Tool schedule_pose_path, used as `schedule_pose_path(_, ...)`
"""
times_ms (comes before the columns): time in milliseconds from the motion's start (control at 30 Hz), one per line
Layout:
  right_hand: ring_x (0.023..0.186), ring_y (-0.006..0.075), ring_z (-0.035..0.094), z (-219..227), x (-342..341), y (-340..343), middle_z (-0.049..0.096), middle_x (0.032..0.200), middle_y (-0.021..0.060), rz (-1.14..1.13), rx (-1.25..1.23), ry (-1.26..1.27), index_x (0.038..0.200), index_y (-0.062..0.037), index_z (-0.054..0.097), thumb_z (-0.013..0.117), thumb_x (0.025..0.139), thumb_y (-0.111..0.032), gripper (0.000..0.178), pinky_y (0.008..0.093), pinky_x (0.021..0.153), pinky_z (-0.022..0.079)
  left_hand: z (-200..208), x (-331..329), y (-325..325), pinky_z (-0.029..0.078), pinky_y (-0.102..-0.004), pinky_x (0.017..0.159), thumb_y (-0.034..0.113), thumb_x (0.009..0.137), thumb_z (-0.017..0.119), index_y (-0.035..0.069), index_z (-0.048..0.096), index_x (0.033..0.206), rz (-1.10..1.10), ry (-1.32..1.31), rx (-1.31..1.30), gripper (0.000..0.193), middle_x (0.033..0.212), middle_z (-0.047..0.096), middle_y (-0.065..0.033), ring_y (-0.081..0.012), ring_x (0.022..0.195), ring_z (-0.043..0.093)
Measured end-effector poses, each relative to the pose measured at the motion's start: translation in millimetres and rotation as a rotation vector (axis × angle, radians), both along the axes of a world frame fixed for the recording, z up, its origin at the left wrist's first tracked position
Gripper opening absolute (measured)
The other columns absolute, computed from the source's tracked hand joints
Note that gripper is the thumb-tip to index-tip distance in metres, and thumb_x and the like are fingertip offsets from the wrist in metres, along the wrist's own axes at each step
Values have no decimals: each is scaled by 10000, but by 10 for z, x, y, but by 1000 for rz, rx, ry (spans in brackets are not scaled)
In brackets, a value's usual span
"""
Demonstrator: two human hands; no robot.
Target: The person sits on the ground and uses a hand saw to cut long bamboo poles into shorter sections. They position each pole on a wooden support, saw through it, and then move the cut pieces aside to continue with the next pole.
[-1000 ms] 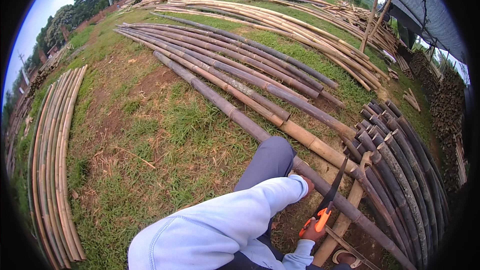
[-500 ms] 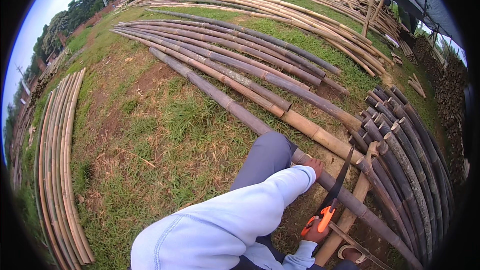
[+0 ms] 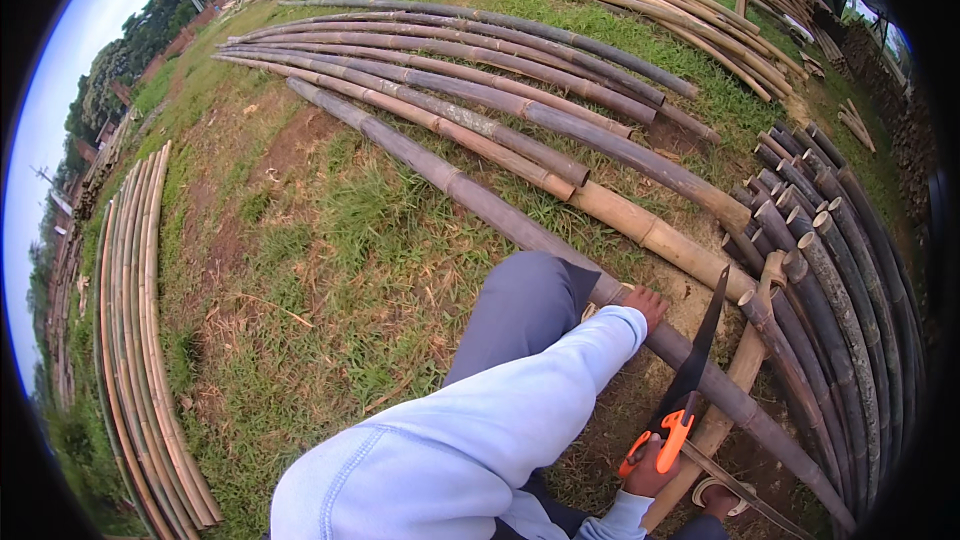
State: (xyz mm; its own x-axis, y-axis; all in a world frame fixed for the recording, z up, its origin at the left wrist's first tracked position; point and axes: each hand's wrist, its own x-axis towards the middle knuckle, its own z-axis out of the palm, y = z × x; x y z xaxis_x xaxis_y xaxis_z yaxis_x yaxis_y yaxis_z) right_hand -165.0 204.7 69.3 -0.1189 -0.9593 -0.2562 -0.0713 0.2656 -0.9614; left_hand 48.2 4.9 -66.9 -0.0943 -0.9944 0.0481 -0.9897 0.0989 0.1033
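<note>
Left fingers (image 3: 655,303) curled over a bamboo pole (image 3: 490,210), right fingers (image 3: 652,467) closed round a saw (image 3: 688,382)

The pole, dark and round, slants beneath the left fingers, ringed with nodes (image 3: 454,181): likely stiff, weighty and slick between them, best held beside one. The saw crosses it, contact unclear; its thin tapering blade (image 3: 707,332) should flex, so grip the looped orange handle (image 3: 676,432).

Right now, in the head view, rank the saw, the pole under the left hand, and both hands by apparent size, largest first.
1. Pole, largest by far, though partly covered.
2. Saw.
3. Left hand and right hand: too alike to rank.
</note>
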Motion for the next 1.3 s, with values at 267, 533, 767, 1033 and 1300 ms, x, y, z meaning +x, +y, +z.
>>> schedule_pose_path(267, 462, 120, 487, 142, 44, -31, 500, 583, 31, -1, 35, 27, 871, -21, 551, 617, 1006, -136, 190, 288, 458, 424, -155, -6, -24, 449, -425, 970, 232, 980, 511, 106, 607, 1207, -92, 30, 53, 276, 1137, 680, -119, -284, 1113, 644)
schedule_pose_path(533, 485, 89, 469, 75, 78, -78, 527, 644, 15, 27, -17, -51, 897, -9, 590, 638, 994, -96, 139, 272, 452, 390, -12, 19, -32, 466, -451, 1002, 202, 962, 539, 102, 604, 1189, -184, 14, 117, 257, 1181, 701, -152, -313, 1131, 661)
schedule_pose_path(767, 623, 106, 580, 560, -172, 903, 635, 750, 45, 35, 137, 252, 1093, 38, 679, 692, 956, -80, 181, 279, 587, 478, 125, 108, -55, 477, -451, 1026, 172, 901, 644, 110, 560, 1197, -241, -85, 176, 314, 1188, 689, -155, -338, 1165, 650)
schedule_pose_path(1033, 637, 177, 594, 126, 72, -29, 637, 733, 119, 31, 156, 364, 1001, 30, 680, 694, 951, -113, 152, 337, 639, 500, 296, 62, -111, 497, -447, 1014, 249, 769, 792, 100, 571, 1194, -200, -50, 272, 502, 1165, 688, -163, -350, 1128, 666)
schedule_pose_path(1300, 677, 138, 635, 515, -46, 1071, 671, 781, 83, -24, -26, 223, 1143, 50, 687, 689, 935, -57, 234, 292, 652, 515, 386, 81, -152, 520, -475, 999, 305, 746, 826, 92, 564, 1246, -211, -31, 428, 603, 1160, 715, -189, -360, 1142, 671)
